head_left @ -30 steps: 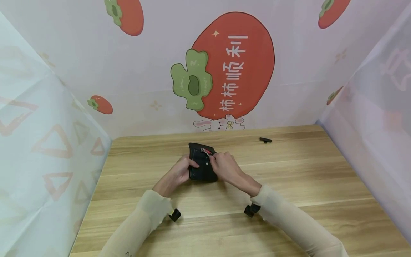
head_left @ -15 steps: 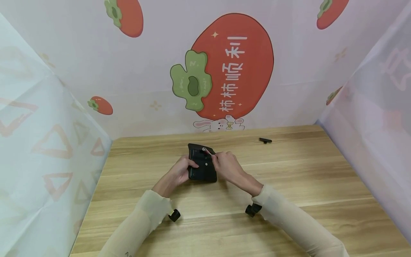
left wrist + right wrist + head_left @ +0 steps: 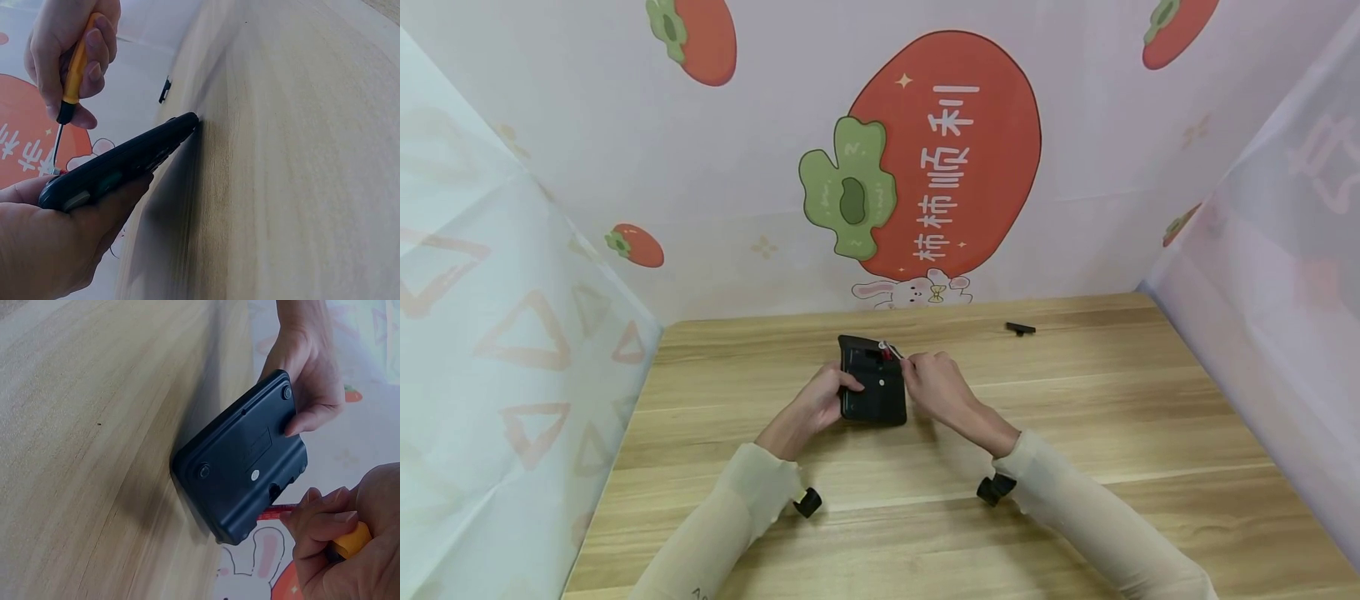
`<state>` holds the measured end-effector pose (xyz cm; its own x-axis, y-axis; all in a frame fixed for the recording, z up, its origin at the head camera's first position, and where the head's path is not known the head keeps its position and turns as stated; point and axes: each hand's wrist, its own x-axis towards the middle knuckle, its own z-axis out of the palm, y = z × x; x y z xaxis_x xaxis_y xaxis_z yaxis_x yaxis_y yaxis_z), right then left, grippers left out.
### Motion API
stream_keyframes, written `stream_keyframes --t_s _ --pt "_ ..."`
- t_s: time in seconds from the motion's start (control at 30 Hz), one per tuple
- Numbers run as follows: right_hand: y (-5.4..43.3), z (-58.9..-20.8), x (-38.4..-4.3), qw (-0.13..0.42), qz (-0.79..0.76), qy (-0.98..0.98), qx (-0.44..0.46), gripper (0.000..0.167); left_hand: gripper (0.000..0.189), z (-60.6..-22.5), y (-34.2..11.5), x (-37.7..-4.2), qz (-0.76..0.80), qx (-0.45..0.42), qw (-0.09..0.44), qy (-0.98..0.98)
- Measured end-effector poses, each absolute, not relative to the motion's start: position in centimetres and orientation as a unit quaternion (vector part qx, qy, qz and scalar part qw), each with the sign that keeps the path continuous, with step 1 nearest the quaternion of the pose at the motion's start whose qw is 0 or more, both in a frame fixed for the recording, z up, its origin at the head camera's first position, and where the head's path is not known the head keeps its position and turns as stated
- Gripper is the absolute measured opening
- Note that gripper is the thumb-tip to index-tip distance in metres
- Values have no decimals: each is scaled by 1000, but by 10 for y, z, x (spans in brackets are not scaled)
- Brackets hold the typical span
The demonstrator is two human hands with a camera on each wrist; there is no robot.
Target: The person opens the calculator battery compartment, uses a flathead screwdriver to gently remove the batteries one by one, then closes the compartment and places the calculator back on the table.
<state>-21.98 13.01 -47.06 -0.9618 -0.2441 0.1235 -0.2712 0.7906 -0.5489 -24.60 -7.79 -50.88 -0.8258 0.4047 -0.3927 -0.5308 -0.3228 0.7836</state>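
Observation:
My left hand [image 3: 822, 395] grips the left edge of a black calculator [image 3: 871, 402], thumb on its back. The calculator is tilted with its back toward me; in the left wrist view some keys show on its underside. In my right hand [image 3: 942, 388] is a screwdriver [image 3: 75, 70] with an orange handle, its thin shaft reaching the calculator's far end. A red battery [image 3: 277, 512] sticks out at the battery slot there, close to my right fingertips. Whether those fingers touch the battery, I cannot tell.
A small black cover [image 3: 1020, 328] lies near the back edge of the wooden table [image 3: 1112, 400], right of the hands. Printed white sheets [image 3: 737, 167] stand along the back and both sides.
The screwdriver tip and the red battery have shifted right, toward the calculator's edge, and the battery now sits up out of its slot. My right hand moved slightly right; the left stayed put.

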Motion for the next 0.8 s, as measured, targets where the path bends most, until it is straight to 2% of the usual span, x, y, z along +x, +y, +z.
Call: stream_keyframes --t_s 0.33,0.8 --pt "135 -473 -222 41 288 -947 139 46 75 -511 -78 -246 819 -66 280 496" --pt "144 -477 -225 37 287 -949 129 48 83 -510 -77 -247 825 -89 273 486"
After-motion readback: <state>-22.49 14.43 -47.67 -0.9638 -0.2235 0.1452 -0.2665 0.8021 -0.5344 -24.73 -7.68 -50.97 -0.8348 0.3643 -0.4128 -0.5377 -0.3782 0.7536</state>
